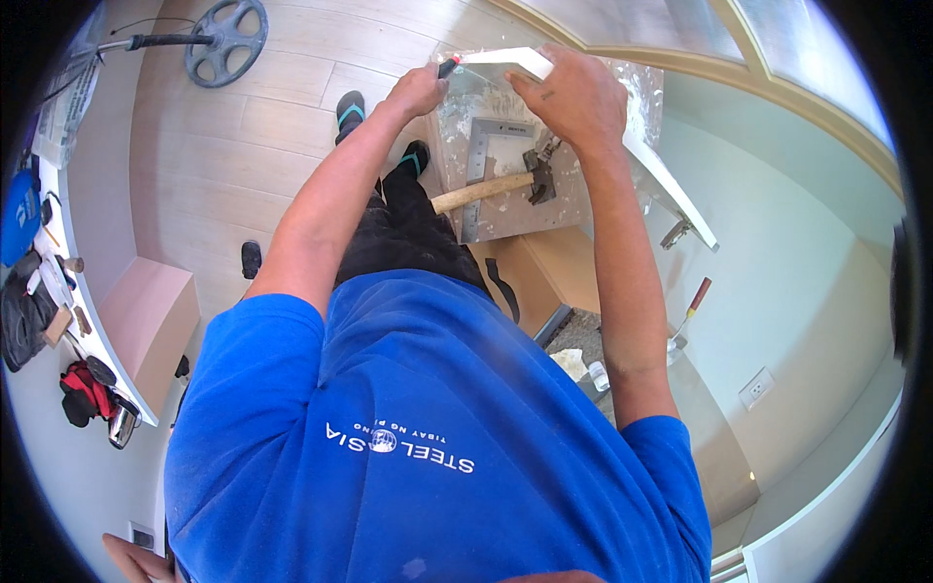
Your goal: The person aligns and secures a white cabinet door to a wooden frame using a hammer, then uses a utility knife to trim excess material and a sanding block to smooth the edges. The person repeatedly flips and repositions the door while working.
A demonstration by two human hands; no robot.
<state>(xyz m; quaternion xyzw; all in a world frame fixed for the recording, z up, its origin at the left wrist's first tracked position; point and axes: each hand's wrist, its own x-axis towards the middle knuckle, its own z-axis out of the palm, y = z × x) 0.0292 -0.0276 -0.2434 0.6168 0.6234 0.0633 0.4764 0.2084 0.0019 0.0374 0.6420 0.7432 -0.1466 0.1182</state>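
My left hand (420, 90) is closed around a slim black tool with a red end (448, 67); its exact kind is too small to tell. The red end meets the left end of a white board (671, 185), seen nearly edge-on, with a metal hinge (674, 233) on it. My right hand (580, 94) grips the board's upper corner, thumb on the near side. Beneath my hands is a paint-spattered work surface (573, 209). On it lie a metal try square (477, 155) and a hammer (491, 190) with a wooden handle, its head toward my right forearm.
A framed glass panel (680, 29) and a pale wall (777, 194) bound the far right. At the left, a white shelf (102, 335) holds assorted tools; a grey spoked wheel (225, 41) is on the tiled floor (233, 146). A red-handled tool (697, 296) stands by the right wall.
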